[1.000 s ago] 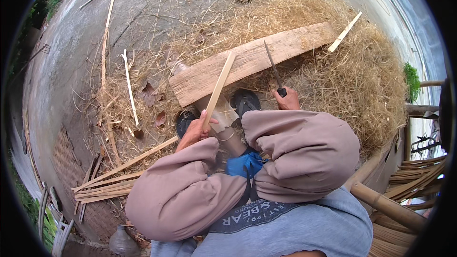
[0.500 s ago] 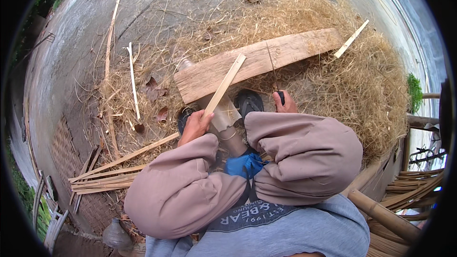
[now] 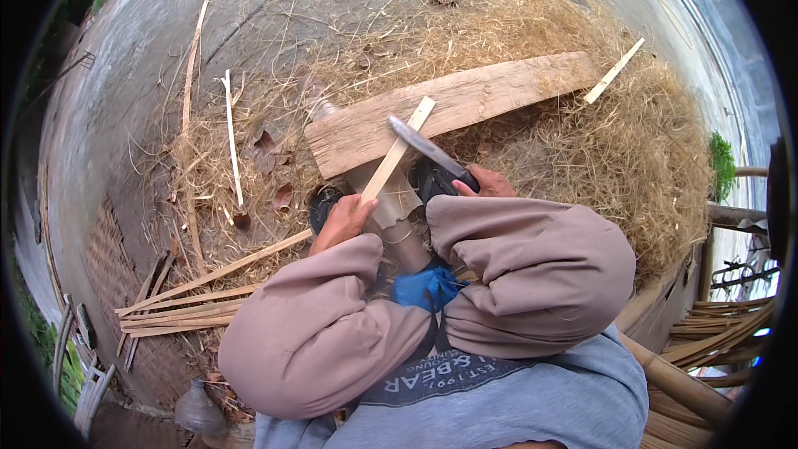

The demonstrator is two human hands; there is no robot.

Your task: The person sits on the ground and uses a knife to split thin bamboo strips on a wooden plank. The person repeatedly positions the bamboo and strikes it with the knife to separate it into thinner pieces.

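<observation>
My left hand [image 3: 345, 220] is closed round a pale, flat bamboo strip [image 3: 391, 160], whose far end rests over a broad wooden plank [image 3: 515, 90]. In my right hand [image 3: 489, 183] is a knife [image 3: 428, 148], its dark handle gripped and its grey blade lying across the strip near the far end. Whether the edge bites into the strip I cannot tell. Beneath the plank's left part runs a round, tube-like support [image 3: 397, 229], with blue cloth [image 3: 426, 287] at its near end.
Curly shavings [image 3: 640, 158] cover the ground ahead and right. More bamboo strips [image 3: 187, 318] lie at the left over a woven mat [image 3: 112, 254]. A short strip [image 3: 615, 71] sits by the plank's right end. Bamboo poles [image 3: 677, 382] stand at the right.
The knife has swung from upright over the plank's middle to lie leftward across the strip, and my right hand has turned with it. My left hand and strip have shifted slightly right.
</observation>
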